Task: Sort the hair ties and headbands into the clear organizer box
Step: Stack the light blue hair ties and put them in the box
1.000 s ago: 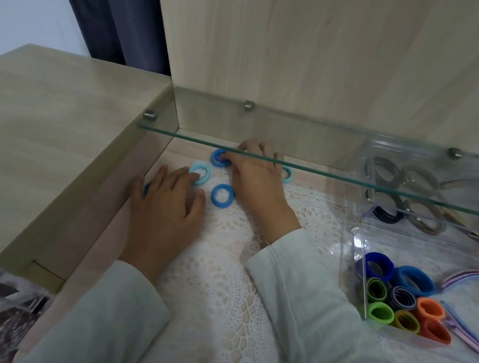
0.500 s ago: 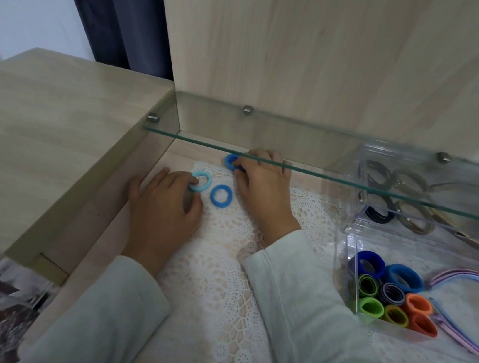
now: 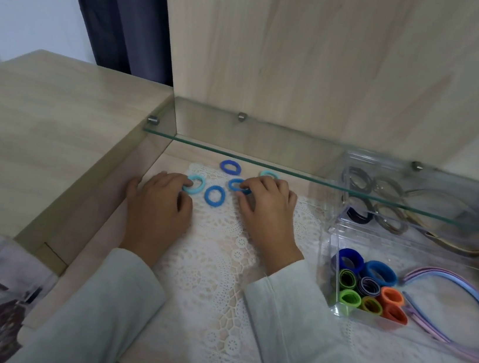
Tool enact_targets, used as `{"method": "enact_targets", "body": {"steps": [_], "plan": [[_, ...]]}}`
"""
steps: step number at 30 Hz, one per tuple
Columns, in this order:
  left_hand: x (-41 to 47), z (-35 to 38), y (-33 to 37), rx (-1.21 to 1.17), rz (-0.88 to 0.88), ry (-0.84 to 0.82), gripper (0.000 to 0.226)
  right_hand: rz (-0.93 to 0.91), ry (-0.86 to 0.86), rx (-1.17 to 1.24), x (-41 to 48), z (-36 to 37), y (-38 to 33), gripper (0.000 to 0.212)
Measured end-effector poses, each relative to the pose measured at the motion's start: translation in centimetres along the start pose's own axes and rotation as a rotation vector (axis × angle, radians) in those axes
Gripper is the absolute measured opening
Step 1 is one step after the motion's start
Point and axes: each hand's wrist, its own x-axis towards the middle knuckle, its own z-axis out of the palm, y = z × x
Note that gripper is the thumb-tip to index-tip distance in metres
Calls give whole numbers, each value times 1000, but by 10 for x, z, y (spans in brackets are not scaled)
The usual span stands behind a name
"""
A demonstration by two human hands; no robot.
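Note:
Several blue hair ties lie on the lace mat under the glass shelf. My left hand [image 3: 157,209] lies low on the mat, its fingertips curled onto a light blue hair tie [image 3: 195,184]. My right hand [image 3: 267,213] pinches a mid-blue hair tie [image 3: 235,184] between curled fingers and thumb. Another blue tie [image 3: 214,196] lies free between the hands. A darker blue tie [image 3: 230,167] and a teal tie [image 3: 267,173] lie further back. The clear organizer box [image 3: 329,243] stands to the right, holding coloured ties [image 3: 367,288] and pastel headbands [image 3: 462,292].
A glass shelf [image 3: 310,172] spans the recess just above the far ties. Its rear part covers the box's back compartment with dark and grey ties [image 3: 375,214]. A wooden wall [image 3: 101,192] borders the recess at the left. The white lace mat [image 3: 217,286] covers the recess floor.
My right hand has drawn back from under the shelf, bringing the mid-blue tie forward and uncovering the darker blue and teal ties behind it. My left hand stays on the light blue tie.

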Motion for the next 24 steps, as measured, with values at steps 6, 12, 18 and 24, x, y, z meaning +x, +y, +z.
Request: {"method": "enact_targets", "body": {"steps": [6, 12, 18, 24], "plan": [[0, 2, -2, -30, 27, 46, 23, 7, -63, -9, -11, -5, -1, 23], [0, 3, -4, -28, 44, 56, 33, 26, -80, 40, -12, -7, 0, 22], [0, 3, -5, -5, 46, 53, 24, 56, -99, 51, -10, -6, 1, 17], [2, 3, -5, 22, 57, 42, 16, 2, -98, 19, -10, -6, 1, 17]]}}
